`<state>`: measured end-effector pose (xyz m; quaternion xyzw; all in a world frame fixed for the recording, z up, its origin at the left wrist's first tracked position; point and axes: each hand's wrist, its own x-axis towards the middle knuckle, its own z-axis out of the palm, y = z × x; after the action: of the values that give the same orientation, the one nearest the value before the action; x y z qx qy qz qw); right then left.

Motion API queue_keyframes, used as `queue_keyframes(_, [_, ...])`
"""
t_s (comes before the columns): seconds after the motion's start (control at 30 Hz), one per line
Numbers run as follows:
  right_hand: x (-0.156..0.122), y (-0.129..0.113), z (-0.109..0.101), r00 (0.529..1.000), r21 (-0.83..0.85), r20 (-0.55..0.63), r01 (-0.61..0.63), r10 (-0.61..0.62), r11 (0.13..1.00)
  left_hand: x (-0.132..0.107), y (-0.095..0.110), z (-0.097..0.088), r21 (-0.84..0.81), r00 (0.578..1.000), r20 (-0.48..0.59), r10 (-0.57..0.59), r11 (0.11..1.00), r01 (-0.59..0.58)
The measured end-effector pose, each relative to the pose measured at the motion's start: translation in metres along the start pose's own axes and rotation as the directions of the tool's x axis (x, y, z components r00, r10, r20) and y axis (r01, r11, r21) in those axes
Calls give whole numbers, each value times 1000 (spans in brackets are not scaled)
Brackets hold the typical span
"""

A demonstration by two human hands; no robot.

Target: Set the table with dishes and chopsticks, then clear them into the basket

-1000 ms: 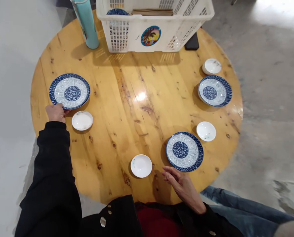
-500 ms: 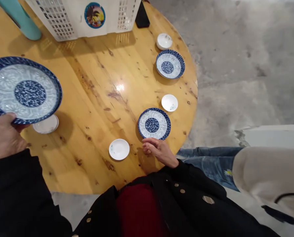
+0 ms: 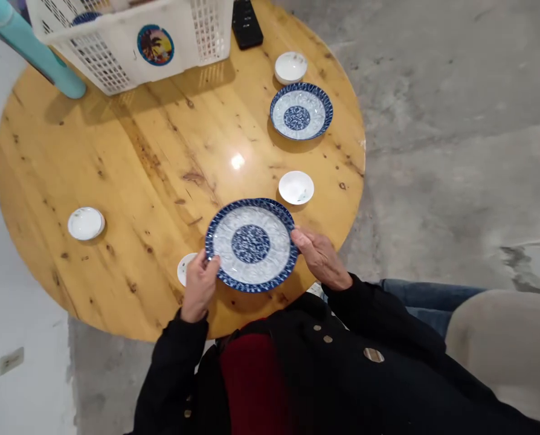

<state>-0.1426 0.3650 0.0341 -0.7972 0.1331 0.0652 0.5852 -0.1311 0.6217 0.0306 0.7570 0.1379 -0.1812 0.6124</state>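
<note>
A blue-rimmed plate [image 3: 250, 244] with a patterned centre is held in front of me by both hands. My left hand [image 3: 199, 284] pinches its left rim, thumb on top. Closed on the right rim is my right hand [image 3: 319, 257]. A second blue rim [image 3: 276, 204] peeks out behind the plate's upper right edge; the rest of it is hidden. A small white dish [image 3: 185, 269] is partly covered by the plate and my left hand. Just beyond the plate's upper right lies another small white dish [image 3: 296, 187].
On the round wooden table [image 3: 138, 193] are a blue-patterned bowl [image 3: 301, 112], a small white bowl [image 3: 290, 67], white dishes [image 3: 86, 223] at left, a white basket [image 3: 116, 57], a teal cylinder [image 3: 66, 78] and a black phone [image 3: 247, 25]. A person in a beige top [image 3: 501, 338] is at right.
My left hand has brought the large plate from the far left to the front of me, over the other plate. My right hand has taken hold of its right rim.
</note>
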Motion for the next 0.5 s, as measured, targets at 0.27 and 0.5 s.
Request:
queue_keyframes(0.27, [-21, 51, -48, 993, -241, -116, -32, 4, 970, -23, -35, 77, 267, 997, 79, 1, 963, -22])
queue_keyframes(0.5, [3, 63, -45, 995, -299, -92, 1, -30, 954, -16, -28, 79, 363, 999, 32, 16, 932, -27])
